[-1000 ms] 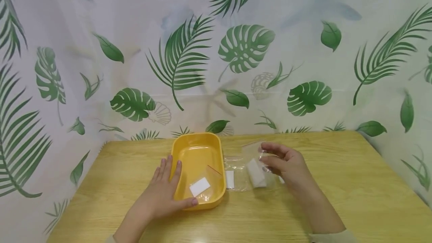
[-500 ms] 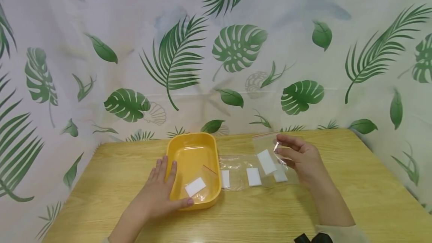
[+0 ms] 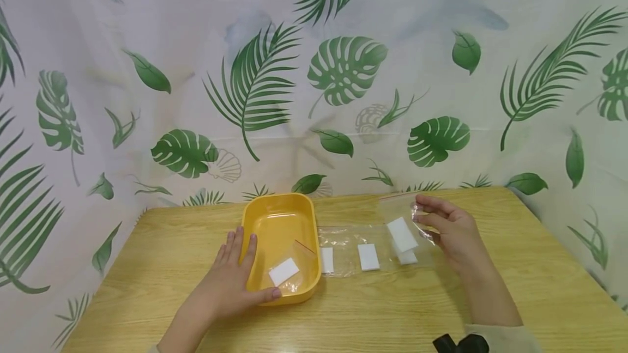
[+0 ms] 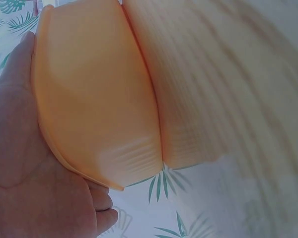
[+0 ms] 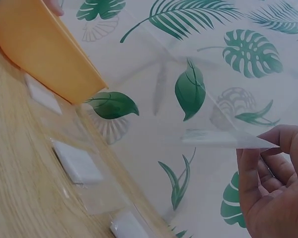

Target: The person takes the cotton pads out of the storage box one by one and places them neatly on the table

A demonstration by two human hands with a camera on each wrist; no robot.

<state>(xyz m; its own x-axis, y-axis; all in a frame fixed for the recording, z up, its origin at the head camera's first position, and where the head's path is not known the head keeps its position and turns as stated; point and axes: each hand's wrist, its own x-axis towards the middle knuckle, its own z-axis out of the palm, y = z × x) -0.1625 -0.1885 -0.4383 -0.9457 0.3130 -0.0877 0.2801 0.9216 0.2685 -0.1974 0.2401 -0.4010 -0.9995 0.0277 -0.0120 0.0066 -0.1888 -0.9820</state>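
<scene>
My left hand rests against the left side of a yellow plastic tray, fingers straight and spread, thumb along the near rim. Inside that tray lies a small clear zip bag holding a white rectangular piece. Between thumb and fingers, my right hand pinches the edge of another clear zip bag, raised over the table with a white piece inside. In the right wrist view this held bag appears nearly edge-on. Beneath it, a bagged white piece is partly hidden.
Right of the tray, more clear bags lie in an overlapping row on the wooden table, with a white piece in one and another white piece beside the tray wall. A leaf-print cloth hangs behind the table.
My right hand has moved right with the pinched bag, from over the middle bag to over the rightmost one, uncovering the middle white piece. My left hand stays on the tray.
</scene>
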